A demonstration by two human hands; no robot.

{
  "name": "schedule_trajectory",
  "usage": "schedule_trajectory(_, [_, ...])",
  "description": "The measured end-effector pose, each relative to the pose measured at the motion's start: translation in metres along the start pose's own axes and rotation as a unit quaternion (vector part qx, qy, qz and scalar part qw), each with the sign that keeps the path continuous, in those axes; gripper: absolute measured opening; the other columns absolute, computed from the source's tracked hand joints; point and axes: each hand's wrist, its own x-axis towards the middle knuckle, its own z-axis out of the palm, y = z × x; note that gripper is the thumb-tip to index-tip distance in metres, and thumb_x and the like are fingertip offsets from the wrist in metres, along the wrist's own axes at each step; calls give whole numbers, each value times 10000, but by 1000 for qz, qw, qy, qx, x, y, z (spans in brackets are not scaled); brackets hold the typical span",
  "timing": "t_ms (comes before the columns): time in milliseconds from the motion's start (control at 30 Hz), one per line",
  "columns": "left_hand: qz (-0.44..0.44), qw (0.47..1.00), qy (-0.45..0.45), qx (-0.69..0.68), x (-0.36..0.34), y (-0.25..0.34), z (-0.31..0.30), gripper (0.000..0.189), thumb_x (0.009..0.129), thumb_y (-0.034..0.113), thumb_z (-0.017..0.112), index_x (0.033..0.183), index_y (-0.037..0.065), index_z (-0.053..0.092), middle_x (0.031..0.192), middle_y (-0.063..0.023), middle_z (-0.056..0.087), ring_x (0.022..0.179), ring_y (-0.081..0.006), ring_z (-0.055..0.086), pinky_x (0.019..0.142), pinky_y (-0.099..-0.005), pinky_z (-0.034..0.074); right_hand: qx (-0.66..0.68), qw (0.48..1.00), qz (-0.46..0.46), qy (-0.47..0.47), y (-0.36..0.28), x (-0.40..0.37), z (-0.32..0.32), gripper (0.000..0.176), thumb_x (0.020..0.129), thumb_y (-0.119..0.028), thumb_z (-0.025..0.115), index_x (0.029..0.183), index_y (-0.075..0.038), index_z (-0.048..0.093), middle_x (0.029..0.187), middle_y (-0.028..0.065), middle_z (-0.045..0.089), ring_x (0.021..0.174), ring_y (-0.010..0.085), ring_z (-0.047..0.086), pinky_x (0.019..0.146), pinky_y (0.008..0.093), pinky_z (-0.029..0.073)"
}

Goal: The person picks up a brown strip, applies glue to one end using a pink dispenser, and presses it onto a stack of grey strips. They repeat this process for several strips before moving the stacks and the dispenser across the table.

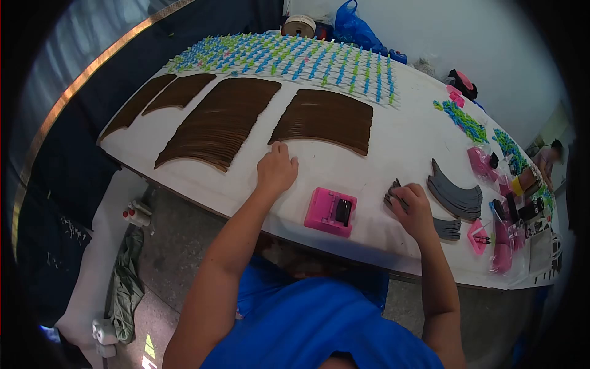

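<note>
The brown strips (326, 120) are met at their near edge by the half-curled left hand (278, 167), gray strips (391, 192) by the curled right hand (413, 206), grips unclear. Decent counter (347, 172) room's seen between.

One head-worn view, facing forward and steeply down across a table (405, 132).

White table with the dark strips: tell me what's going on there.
A person sits or stands at the white table. Their left hand is at the near edge of the rightmost brown stack of strips. Their right hand is over a small gray bunch of strips; whether it grips any is unclear. Between the hands sits a pink holder. Blue and green pieces stand in rows behind.
</note>
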Motion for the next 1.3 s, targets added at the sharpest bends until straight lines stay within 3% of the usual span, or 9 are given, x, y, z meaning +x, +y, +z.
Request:
schedule_trajectory(300, [24,999,38,-10,-5,-2,2,317,989,271,669,1148,1,616,1168,-190,674,968,-394,700,847,-528,575,-118,993,12,19,33,-95,-32,151,814,-12,777,911,-44,667,942,125,654,929,356,641,817,450,524])
schedule_trajectory(567, [56,991,23,-119,-20,8,-22,189,997,202,637,967,16,665,975,-186,703,952,-410,670,824,-540,534,-165,986,16,20,41,-106,-49,120,835,-11,752,883,-54,651,948,122,647,934,362,635,829,468,520])
schedule_trajectory(800, [90,983,24,-160,-32,40,-58,173,974,173,694,980,0,707,935,-179,716,924,-374,669,832,-479,537,-176,984,13,23,40,-105,-54,156,882,-22,752,958,-28,617,954,157,632,924,388,632,812,488,519])
schedule_trajectory(900, [240,949,81,-187,-37,80,-72,131,902,101,752,998,21,717,1005,-151,735,998,-358,666,893,-480,533,-89,992,84,7,23,-83,-51,133,922,-39,729,987,-33,612,976,152,648,891,406,648,783,492,533])
schedule_trajectory(1000, [404,878,165,-196,-51,154,-91,186,844,79,794,1009,44,715,1077,-137,743,1088,-342,658,977,-471,516,-72,996,42,11,-25,-36,-42,127,952,-33,718,1005,-29,603,988,161,653,830,406,666,721,481,545])
schedule_trajectory(1100, [452,863,169,-152,-60,184,-83,172,832,66,768,989,52,699,987,-116,737,1016,-313,668,967,-452,514,-29,998,-54,31,-64,0,-32,124,956,-25,720,1005,-26,607,987,149,657,794,381,679,689,457,552])
schedule_trajectory(1133, [449,864,169,-151,-59,181,-84,172,832,66,768,989,52,699,987,-116,737,1016,-313,668,967,-452,514,-28,998,-56,29,-70,6,-33,124,956,-25,720,1005,-26,607,987,149,657,794,381,679,689,457,552])
schedule_trajectory(1200, [437,894,48,-86,-55,166,-89,113,823,61,725,918,58,664,867,-91,703,914,-297,670,899,-452,520,23,998,-63,20,-77,12,-31,122,971,-39,723,1022,-18,614,977,145,649,791,358,680,697,435,557])
schedule_trajectory(1300, [421,905,25,-53,-51,135,-109,64,822,62,688,849,65,630,779,-83,656,822,-301,663,803,-464,523,46,999,-3,-26,-63,6,-34,119,978,-52,729,1025,-13,627,973,134,645,776,322,672,687,406,549])
